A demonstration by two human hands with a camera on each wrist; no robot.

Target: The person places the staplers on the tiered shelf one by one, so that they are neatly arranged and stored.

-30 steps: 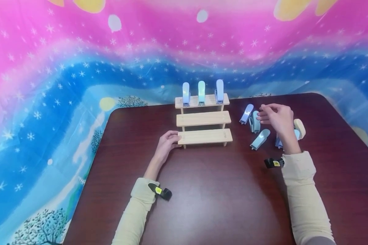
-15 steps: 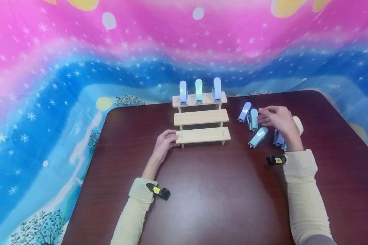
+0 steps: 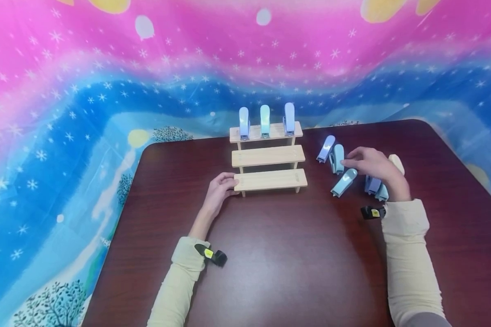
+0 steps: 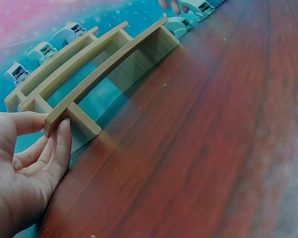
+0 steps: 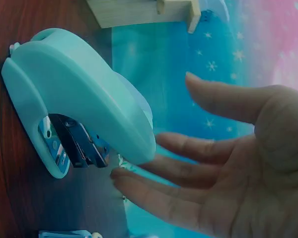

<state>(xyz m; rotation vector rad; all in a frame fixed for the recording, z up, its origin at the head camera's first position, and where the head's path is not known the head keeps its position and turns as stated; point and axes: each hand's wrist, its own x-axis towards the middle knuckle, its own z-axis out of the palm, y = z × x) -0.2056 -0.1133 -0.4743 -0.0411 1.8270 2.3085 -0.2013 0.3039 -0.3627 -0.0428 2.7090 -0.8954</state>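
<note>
- Teal stapler [image 3: 338,159]: lies on the dark surface [image 3: 278,254] to the right of the wooden stand, in a loose cluster of staplers; in the right wrist view [image 5: 79,119] it fills the left half of the frame, its metal underside showing.
- Right hand [image 3: 370,163]: reaches over the cluster, its fingers [image 5: 188,173] straight and spread just beside the teal stapler; the grip is slack and holds nothing, and whether the fingertips touch the stapler cannot be told.
- Neighbouring staplers: a pale blue stapler [image 3: 325,148] lies just behind the teal one, a light blue stapler [image 3: 343,182] lies in front of it, and two more [image 3: 374,187] are partly hidden under the right wrist.
- Cream stapler [image 3: 397,162]: shows beyond the right hand, partly covered by it.
- Wooden stand [image 3: 268,156]: three steps, set at the far middle of the surface; three staplers [image 3: 264,121] stand upright in a row on its top step.
- Left hand [image 3: 221,190]: holds the left end of the lowest step [image 4: 54,119], thumb above and fingers below, curled round the board.
- Backdrop [image 3: 106,68]: a pink and blue starred cloth behind the surface.
</note>
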